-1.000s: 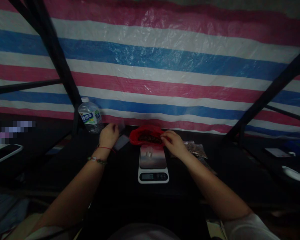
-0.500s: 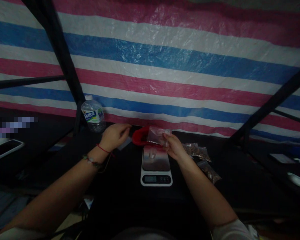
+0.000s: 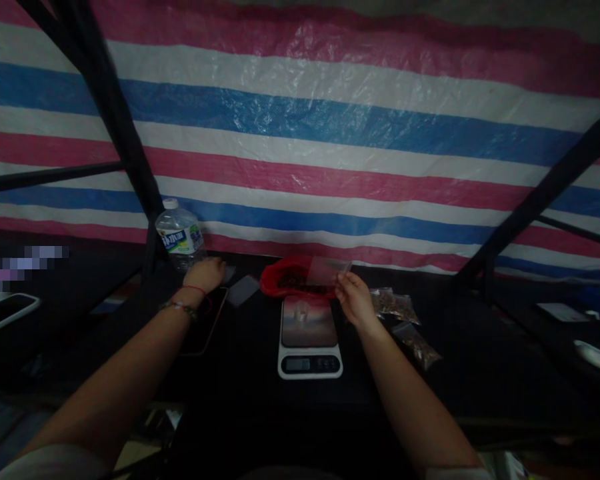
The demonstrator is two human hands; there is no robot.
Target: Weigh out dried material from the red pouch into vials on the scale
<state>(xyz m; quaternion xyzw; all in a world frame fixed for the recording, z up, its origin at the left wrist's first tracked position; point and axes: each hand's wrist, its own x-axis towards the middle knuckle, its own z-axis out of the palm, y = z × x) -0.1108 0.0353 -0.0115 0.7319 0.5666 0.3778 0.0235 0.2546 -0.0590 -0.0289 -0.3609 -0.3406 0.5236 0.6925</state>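
My right hand (image 3: 354, 297) pinches a clear plastic bag (image 3: 325, 271) by its right end, holding it over the red container (image 3: 269, 283), which has dark brown bits in it. My left hand (image 3: 205, 275) is beside the water bottle (image 3: 181, 233) with its fingers curled; anything in them is hidden. Flat clear bags lie near it, one plastic bag (image 3: 243, 291) to its right. A small kitchen scale (image 3: 310, 337) stands in front of the container, with a small clear object (image 3: 301, 311) on its plate.
Several filled bags (image 3: 416, 345) of brown pieces lie right of the scale. A dark tablet-like slab (image 3: 207, 327) lies under my left forearm. A phone (image 3: 7, 313) rests at far left, a white object (image 3: 596, 357) at far right. Dark frame bars (image 3: 130, 147) and striped sheeting stand behind.
My left hand has moved left from near the red container to beside the bottle, baring the slab and the flat bag. My right hand has shifted slightly right, still holding its bag.
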